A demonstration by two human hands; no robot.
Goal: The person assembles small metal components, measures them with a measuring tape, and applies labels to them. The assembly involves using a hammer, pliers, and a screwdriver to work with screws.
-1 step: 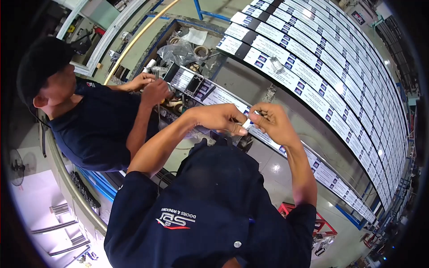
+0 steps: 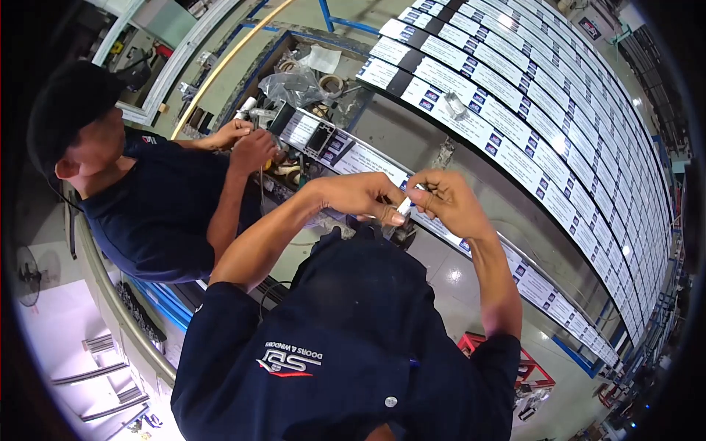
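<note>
In the head view, both hands meet just above the centre of the frame. The left hand and the right hand pinch a small white piece between their fingertips, each set of fingers closed on one end of it. Behind them a long dark profile with white labels runs from centre left to lower right. At the upper left a co-worker in a dark shirt presses both hands on that profile's end. Stacked labelled profiles fill the upper right.
</note>
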